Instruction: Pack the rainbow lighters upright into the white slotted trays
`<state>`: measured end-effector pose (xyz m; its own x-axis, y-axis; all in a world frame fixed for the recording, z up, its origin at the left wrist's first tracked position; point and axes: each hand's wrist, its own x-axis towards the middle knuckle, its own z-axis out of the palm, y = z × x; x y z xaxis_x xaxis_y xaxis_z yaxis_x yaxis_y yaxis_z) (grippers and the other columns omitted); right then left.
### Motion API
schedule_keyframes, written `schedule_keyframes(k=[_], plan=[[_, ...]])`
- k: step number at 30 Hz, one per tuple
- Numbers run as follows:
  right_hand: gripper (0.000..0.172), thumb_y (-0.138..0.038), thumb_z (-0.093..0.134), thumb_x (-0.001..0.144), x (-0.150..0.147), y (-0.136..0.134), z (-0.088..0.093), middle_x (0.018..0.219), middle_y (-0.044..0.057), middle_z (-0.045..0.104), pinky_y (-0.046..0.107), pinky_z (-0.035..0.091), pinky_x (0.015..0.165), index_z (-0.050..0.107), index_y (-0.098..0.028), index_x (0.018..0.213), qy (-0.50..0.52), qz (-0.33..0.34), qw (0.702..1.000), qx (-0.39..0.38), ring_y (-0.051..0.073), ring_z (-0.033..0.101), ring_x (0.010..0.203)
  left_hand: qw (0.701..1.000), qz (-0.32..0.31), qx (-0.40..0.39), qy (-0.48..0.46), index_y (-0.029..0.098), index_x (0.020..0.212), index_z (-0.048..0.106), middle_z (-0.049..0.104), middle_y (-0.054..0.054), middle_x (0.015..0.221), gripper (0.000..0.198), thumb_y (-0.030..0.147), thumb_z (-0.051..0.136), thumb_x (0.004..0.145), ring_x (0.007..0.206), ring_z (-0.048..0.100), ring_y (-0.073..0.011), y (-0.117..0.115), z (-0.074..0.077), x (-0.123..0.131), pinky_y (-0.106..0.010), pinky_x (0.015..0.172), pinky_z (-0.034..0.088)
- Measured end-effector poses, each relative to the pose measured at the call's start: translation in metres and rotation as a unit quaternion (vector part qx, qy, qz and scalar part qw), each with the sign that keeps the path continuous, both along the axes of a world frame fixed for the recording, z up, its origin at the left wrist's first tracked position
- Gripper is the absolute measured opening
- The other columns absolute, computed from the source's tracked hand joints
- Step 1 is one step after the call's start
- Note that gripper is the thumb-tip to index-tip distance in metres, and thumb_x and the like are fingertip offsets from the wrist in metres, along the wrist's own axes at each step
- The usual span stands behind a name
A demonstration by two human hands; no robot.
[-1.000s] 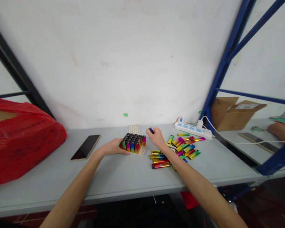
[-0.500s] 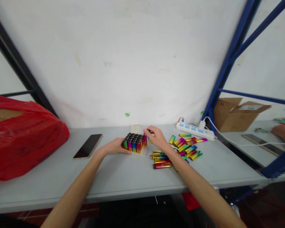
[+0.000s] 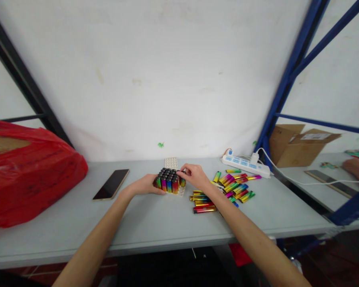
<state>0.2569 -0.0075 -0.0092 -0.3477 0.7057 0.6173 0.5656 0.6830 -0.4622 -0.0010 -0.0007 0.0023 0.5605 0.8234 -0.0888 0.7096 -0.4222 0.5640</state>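
At the far left a bulging red plastic bag (image 3: 32,175) sits on the grey table (image 3: 155,223), with a slanting black frame bar (image 3: 24,79) rising behind it. To the right of the bag a dark smartphone (image 3: 111,184) lies flat, screen up, well apart from everything else. Next comes the left hand (image 3: 145,185), cupped against the left side of a block of standing tubes (image 3: 168,181) with its fingers curled along the block's near left corner; whether it grips the block or only rests against it cannot be told. The tubes are rainbow-coloured metal with black tops, packed upright in rows in a white tray (image 3: 171,162), whose empty studded part shows just behind them. The right hand (image 3: 196,176) reaches in from the right, its thumb and fingertips pressed together in a pinch on the top of one tube (image 3: 182,180) at the block's right edge, most of which the fingers hide. Just right of that wrist a heap of loose tubes (image 3: 231,186) of the same colours lies flat on the table, some in a rough stack near the forearm and others fanned out behind. Beyond them, against the wall, is a white power strip (image 3: 244,163) with a white plug and cable in it. A blue rack post (image 3: 287,79) slants up beside it; past the post an open cardboard box (image 3: 299,145) stands on a neighbouring table, and another person's hand (image 3: 357,165) rests at the far right edge.
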Motion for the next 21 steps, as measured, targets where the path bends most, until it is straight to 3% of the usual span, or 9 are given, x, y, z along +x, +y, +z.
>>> schedule_keyframes(k=[21], plan=[[0.036, -0.049, 0.056, 0.09, 0.0029, -0.0049, 0.0086, 0.059, -0.003, 0.054, 0.022, 0.031, 0.057, 0.069, -0.016, 0.083, -0.032, 0.041, 0.998, -0.02, 0.009, 0.045, 0.055, 1.0, 0.002, 0.0, 0.0, 0.018, 0.105, 0.067, 0.074, -0.002, 0.098, 0.052, 0.05, 0.074, 0.065, 0.088, 0.066, -0.0236, -0.0019, 0.0018, 0.0007, -0.027, 0.077, 0.049]])
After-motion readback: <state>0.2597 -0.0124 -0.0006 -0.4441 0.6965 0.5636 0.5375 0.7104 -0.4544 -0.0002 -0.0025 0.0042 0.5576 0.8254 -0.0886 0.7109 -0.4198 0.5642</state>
